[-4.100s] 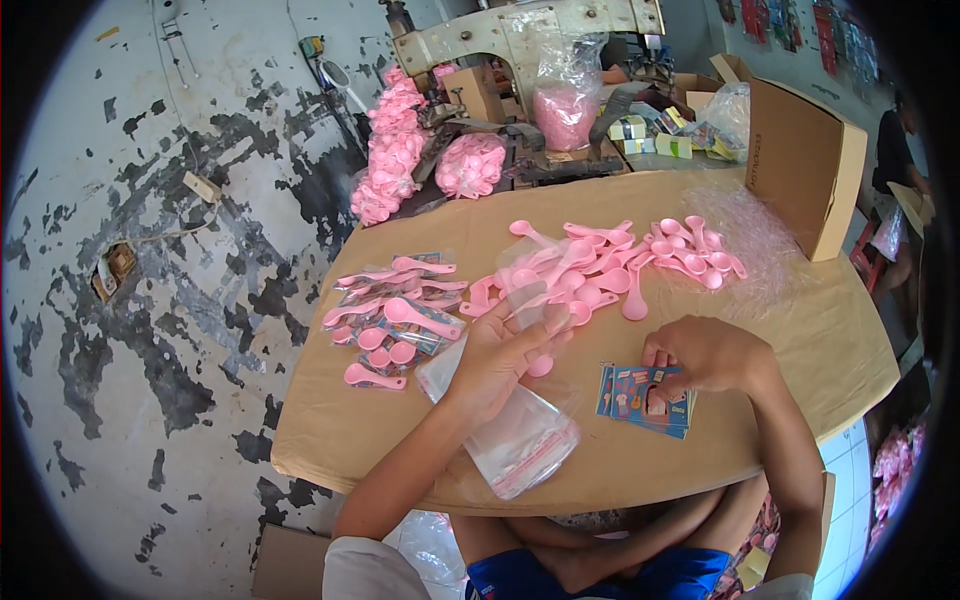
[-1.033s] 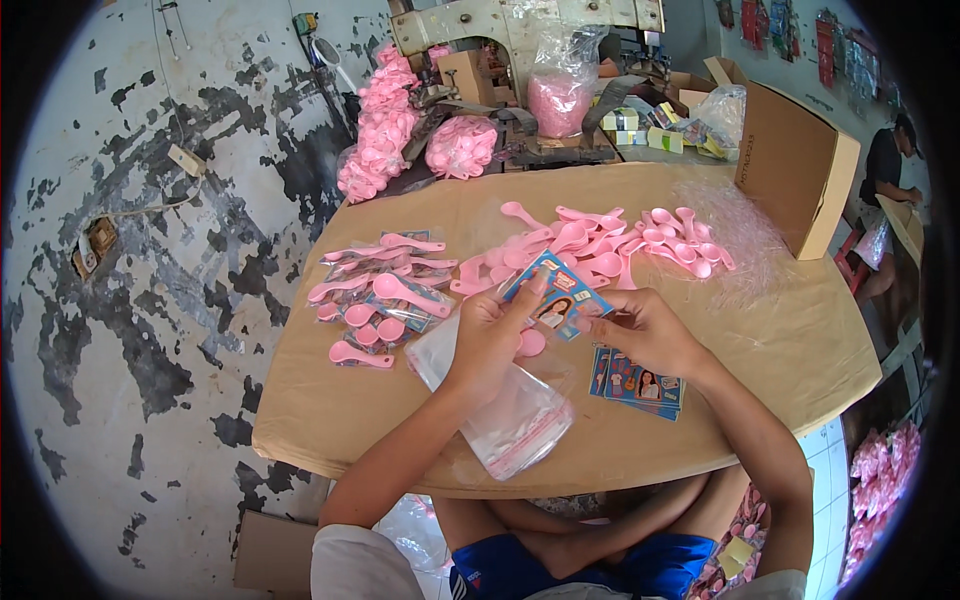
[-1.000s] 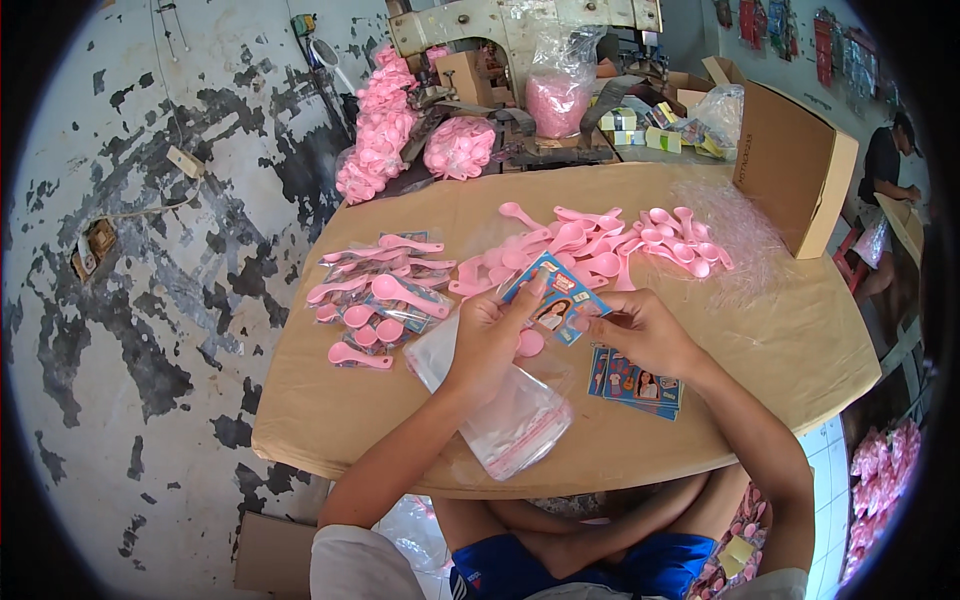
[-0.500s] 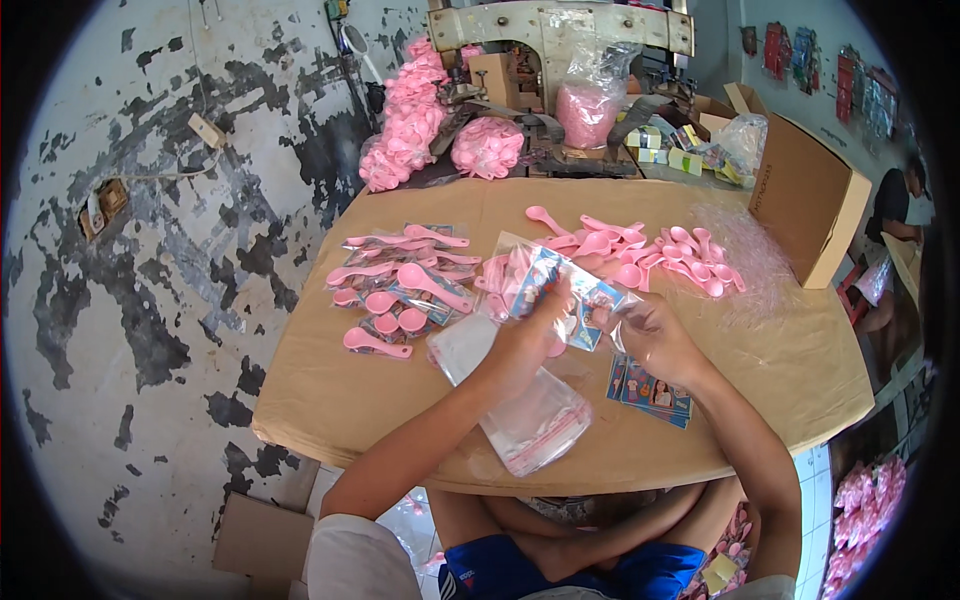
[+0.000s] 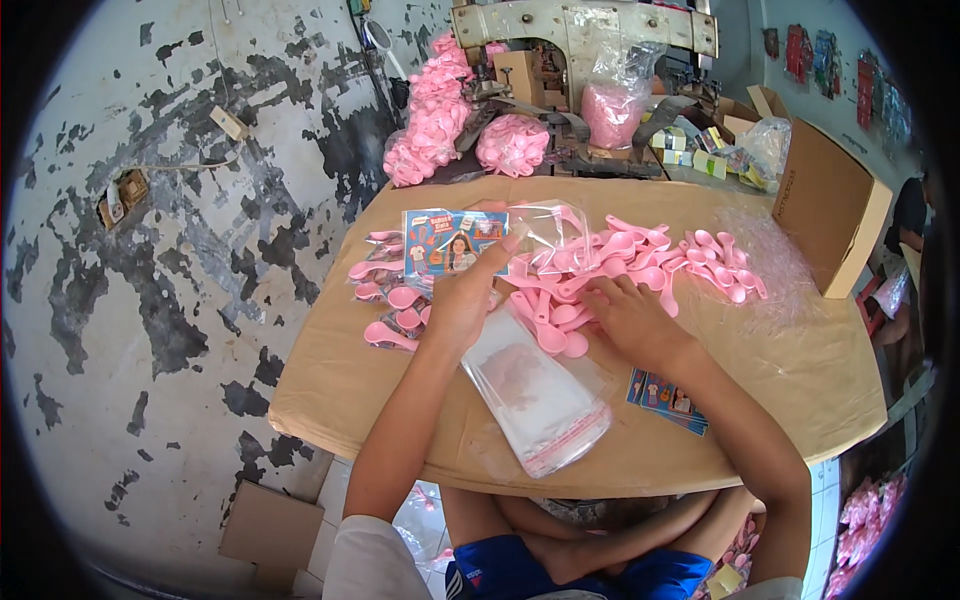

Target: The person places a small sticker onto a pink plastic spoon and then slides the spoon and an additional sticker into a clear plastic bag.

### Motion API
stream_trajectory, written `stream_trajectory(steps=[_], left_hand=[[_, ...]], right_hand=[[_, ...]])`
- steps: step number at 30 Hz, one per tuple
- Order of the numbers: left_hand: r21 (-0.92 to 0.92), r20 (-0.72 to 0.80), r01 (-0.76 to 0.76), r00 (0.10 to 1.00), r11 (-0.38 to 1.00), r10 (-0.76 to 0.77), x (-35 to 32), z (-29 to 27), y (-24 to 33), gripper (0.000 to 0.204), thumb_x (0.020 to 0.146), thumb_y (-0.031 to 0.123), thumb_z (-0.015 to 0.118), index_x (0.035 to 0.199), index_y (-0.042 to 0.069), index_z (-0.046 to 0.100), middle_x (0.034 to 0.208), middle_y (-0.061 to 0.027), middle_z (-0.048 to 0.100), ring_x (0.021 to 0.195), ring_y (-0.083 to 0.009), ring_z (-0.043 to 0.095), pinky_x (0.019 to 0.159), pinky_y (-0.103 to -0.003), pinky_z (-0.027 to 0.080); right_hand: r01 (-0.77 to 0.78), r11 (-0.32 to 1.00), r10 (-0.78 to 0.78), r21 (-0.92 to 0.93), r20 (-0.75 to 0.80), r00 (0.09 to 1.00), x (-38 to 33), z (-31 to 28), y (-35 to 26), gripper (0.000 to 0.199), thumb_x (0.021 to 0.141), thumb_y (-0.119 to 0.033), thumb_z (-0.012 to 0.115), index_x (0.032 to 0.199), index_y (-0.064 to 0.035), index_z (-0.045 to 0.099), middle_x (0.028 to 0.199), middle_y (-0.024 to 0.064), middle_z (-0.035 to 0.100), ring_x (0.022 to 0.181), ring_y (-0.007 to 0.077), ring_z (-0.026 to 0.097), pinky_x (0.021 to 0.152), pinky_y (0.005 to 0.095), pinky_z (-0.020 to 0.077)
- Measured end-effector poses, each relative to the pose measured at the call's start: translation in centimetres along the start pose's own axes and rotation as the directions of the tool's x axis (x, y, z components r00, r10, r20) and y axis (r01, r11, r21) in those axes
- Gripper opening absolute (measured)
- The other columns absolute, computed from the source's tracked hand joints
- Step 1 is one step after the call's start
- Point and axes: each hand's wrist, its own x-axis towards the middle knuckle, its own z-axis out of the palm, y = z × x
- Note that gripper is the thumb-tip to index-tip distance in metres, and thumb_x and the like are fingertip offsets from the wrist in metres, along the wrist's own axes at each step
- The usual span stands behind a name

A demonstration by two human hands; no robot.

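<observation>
In my left hand is a clear plastic bag with a blue printed card in it, the thumb over its front. The bag's clear end reaches right over a heap of pink spoons. My right hand is at the right side of this heap, fingers bent and slightly apart, fingertips touching the spoons. Below my hands lies a stack of clear plastic bags. Blue printed cards lie under my right forearm. Bagged pink spoons lie left of my left hand, partly hidden.
An open cardboard box stands at the table's right edge, beside crumpled clear plastic. Behind the table are bulging bags of pink spoons and a metal machine. A person is at the far right.
My left hand has moved up and left with the bag and card, turning the card upright. The right hand has let go of the bag and moved to the pink spoons.
</observation>
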Motion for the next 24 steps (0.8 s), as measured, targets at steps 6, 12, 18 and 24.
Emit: stream_trajectory(steps=[6,12,18,24], left_hand=[[0.085,0.034,0.064,0.997,0.994,-0.067,-0.5,0.4,-1.3,0.043,0.087,0.009,0.07,0.127,0.006,0.054,0.11,-0.0024,0.061,0.1,-0.0114,0.061,0.086,-0.028,0.05],[-0.111,0.002,0.189,0.982,0.976,-0.19,-0.6,1.3,-1.0,0.046,0.089,0.007,0.067,0.131,0.005,0.048,0.114,-0.0063,0.062,0.109,-0.0161,0.059,0.092,-0.033,0.049],[-0.014,0.008,0.113,0.994,0.993,-0.113,-0.5,1.0,-2.2,0.044,0.09,0.011,0.064,0.13,0.005,0.047,0.122,-0.0129,0.06,0.115,-0.0241,0.057,0.098,-0.042,0.047],[-0.037,-0.003,0.125,0.992,0.992,-0.125,-0.5,0.7,-2.8,0.043,0.09,0.01,0.063,0.13,0.004,0.048,0.122,-0.0141,0.059,0.115,-0.0242,0.057,0.1,-0.043,0.045]], right_hand=[[0.047,0.998,-0.051,-0.051,-0.067,0.996,-1.0,-1.4,2.2,0.024,0.081,-0.014,0.064,0.104,-0.0071,0.069,0.111,0.0103,0.056,0.107,0.0286,0.054,0.086,0.0454,0.0462],[-0.048,0.972,0.102,0.231,-0.227,0.969,-2.2,-5.5,4.3,0.02,0.077,-0.017,0.073,0.093,-0.0068,0.073,0.075,0.0137,0.063,0.072,0.0311,0.061,0.071,0.0398,0.0492],[-0.352,0.779,0.381,0.519,0.054,0.923,-1.9,-5.8,5.0,0.025,0.088,-0.028,0.068,0.098,-0.0055,0.071,0.08,0.0178,0.066,0.073,0.0277,0.064,0.07,0.0407,0.0484],[-0.374,0.748,0.379,0.549,0.109,0.919,-2.0,-6.1,5.4,0.032,0.094,-0.033,0.06,0.111,-0.0057,0.066,0.087,0.0203,0.067,0.075,0.0301,0.064,0.072,0.0421,0.0483]])
